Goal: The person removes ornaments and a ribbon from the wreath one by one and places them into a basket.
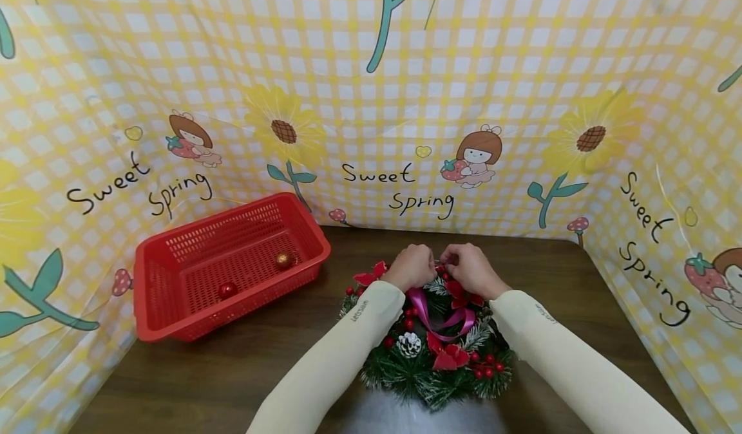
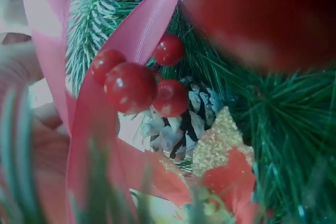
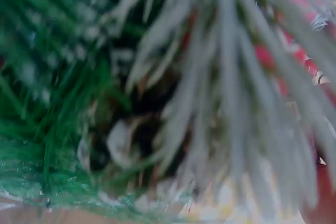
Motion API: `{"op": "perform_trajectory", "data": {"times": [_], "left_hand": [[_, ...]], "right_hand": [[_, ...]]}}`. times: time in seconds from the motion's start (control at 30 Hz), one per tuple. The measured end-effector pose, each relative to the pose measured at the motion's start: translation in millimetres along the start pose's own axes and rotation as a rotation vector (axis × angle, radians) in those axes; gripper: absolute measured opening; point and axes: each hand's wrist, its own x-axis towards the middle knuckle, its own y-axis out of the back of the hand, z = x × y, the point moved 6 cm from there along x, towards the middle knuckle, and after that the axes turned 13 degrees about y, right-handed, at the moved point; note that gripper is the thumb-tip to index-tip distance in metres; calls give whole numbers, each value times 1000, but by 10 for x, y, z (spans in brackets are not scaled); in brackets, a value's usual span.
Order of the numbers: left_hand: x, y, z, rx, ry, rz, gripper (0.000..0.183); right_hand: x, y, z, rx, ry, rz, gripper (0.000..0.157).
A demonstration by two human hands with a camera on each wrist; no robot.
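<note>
A green wreath (image 1: 437, 382) lies on the table, trimmed with red berries (image 1: 488, 364), red poinsettias (image 1: 451, 357) and a white-tipped pine cone (image 1: 409, 344). Across its middle hangs a loop of magenta ribbon (image 1: 426, 318). My left hand (image 1: 410, 266) has curled fingers over the wreath's far edge, at the ribbon's upper end, and seems to pinch it. Close by on its right, my right hand (image 1: 471, 272) bends thumb and fingers together at the same edge; whatever lies between them is hidden. In the left wrist view, ribbon (image 2: 89, 145) passes in front of fingers. Frosted needles (image 3: 226, 77) block the right wrist view.
To the left stands a red perforated basket (image 1: 232, 318) holding a gold ball (image 1: 284, 261) and a red ball (image 1: 227, 290). Yellow checked cloth (image 1: 371, 118) walls off the brown table (image 1: 191, 382) at the back and both sides.
</note>
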Motion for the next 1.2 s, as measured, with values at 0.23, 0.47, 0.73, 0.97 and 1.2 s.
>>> {"op": "perform_trajectory", "data": {"times": [0.23,0.47,0.73,0.97,1.2], "left_hand": [[49,42,33,78,36,94,27],[104,36,80,184,-6,155,13],[125,128,109,202,-54,284,9],[110,294,129,86,-117,380,7],[86,429,96,-25,-156,397,7]], "right_hand": [[22,10,3,-23,-53,27,13],[35,6,53,-58,-68,49,13],[57,48,81,-81,-78,151,14],[93,146,26,-67,-44,254,11],[72,167,-40,-31,-30,282,10]]}}
